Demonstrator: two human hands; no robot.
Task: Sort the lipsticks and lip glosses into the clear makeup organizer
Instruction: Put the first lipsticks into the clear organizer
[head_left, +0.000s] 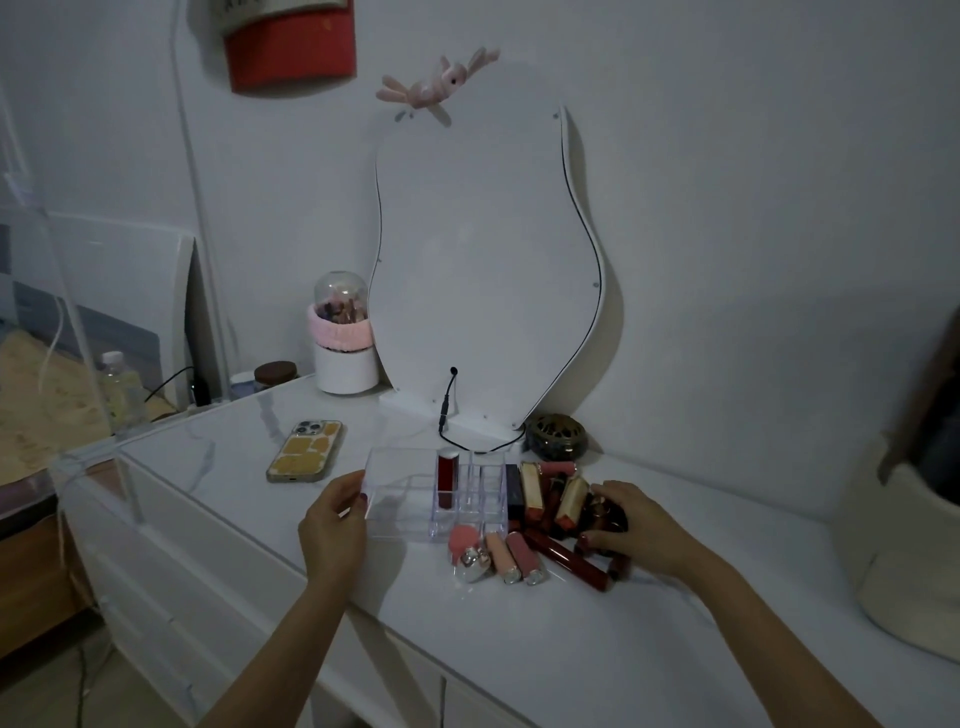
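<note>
Clear makeup organizer (410, 499): stands on the white tabletop (519, 634), between the two hands. Slots on its right half, a larger open compartment on its left half.

Left hand (335, 519): holds the organizer's left wall, thumb hooked over the edge, fingers curled along the outside; judged to be steadying it.

Filed so far: one red lipstick (447, 480), upright in a slot just right of the left hand's thumb. All other slots that can be seen appear empty.

Right hand (631, 525): lies over the far side of the unsorted pile, fingers curled down onto a dark item (605, 512). Whether it has that item gripped or merely touches it cannot be told.

Unsorted pile, between the organizer and the right hand:
- gold-cased lipsticks (532, 491), leaning against the organizer's right wall
- long dark red tube (569, 564), lying flat just below the right thumb
- two pink lip glosses (517, 558), lying side by side in front of the organizer
- round pink item with a silver base (467, 551), left of those

Progress, judged: barely begun. One piece placed, roughly a dozen left.

Beyond the left hand: a phone (305, 451) in a yellow case.
</note>
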